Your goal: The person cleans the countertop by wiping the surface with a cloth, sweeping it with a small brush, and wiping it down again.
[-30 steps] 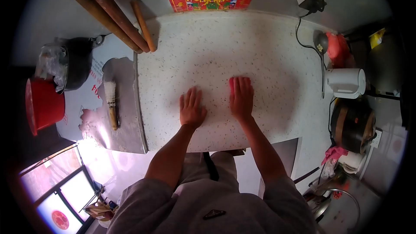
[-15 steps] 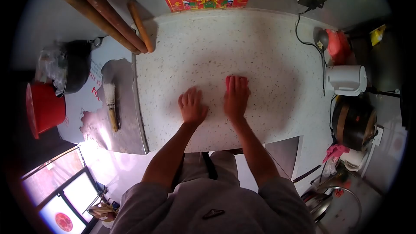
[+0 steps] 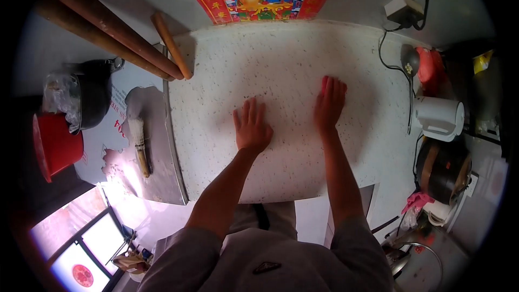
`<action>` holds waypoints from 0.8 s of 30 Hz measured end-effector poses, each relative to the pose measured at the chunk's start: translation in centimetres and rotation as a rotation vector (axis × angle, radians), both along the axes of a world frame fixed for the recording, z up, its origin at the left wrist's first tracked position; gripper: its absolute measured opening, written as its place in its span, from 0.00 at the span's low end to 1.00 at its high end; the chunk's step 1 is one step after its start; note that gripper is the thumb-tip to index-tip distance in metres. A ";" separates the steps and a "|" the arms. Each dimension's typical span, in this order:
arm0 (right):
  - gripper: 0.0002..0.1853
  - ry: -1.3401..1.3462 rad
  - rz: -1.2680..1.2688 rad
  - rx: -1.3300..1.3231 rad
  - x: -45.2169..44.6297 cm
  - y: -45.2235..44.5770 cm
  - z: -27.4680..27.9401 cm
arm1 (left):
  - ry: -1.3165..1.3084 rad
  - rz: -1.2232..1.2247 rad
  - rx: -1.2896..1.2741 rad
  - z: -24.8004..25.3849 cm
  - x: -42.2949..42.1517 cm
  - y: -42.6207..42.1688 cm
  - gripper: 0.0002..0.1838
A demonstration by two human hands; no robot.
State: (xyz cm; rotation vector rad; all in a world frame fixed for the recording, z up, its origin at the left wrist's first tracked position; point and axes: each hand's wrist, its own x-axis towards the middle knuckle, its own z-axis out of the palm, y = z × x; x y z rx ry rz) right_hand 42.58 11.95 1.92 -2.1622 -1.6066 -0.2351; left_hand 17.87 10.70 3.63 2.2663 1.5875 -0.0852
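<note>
My right hand point(image 3: 331, 105) presses a pink cloth point(image 3: 324, 84) onto the speckled white countertop point(image 3: 216, 70), right of the middle. Most of the cloth is hidden under the fingers; only its left edge shows. My left hand point(image 3: 252, 125) lies palm down on the same surface, fingers spread and holding nothing. It is left of and slightly nearer to me than the right one.
Rolling pins point(image 3: 108, 27) lean at the back left. A brush point(image 3: 139, 146) lies on a metal sheet point(image 3: 162, 184), with a red bucket point(image 3: 57, 143) and dark pot point(image 3: 94, 97) beyond. On the right are a ladle point(image 3: 410, 86), a white kettle point(image 3: 439, 118) and a dark cooker point(image 3: 446, 170).
My right hand has slid right and farther from me with the pink cloth. The left hand has shifted a little to the right. The whole view has also tilted slightly.
</note>
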 end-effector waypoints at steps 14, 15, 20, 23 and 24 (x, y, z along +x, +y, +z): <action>0.24 0.230 0.651 -0.205 -7.9 -4.6 1.2 | -0.150 0.072 0.112 -2.2 -0.6 0.0 0.34; 0.24 0.223 0.660 -0.259 -8.3 -5.9 2.1 | -0.173 0.075 0.147 -2.2 -0.7 -0.1 0.33; 0.25 0.329 0.655 -0.225 -10.4 -14.4 2.2 | -0.248 0.061 0.191 -2.5 -1.4 0.0 0.33; 0.28 0.347 0.635 -0.265 -10.9 -18.3 3.4 | -0.285 0.025 0.149 -1.5 -1.9 -0.6 0.33; 0.29 0.349 0.631 -0.256 -11.0 -19.1 3.6 | -0.314 0.024 0.133 -1.1 -2.3 -1.0 0.33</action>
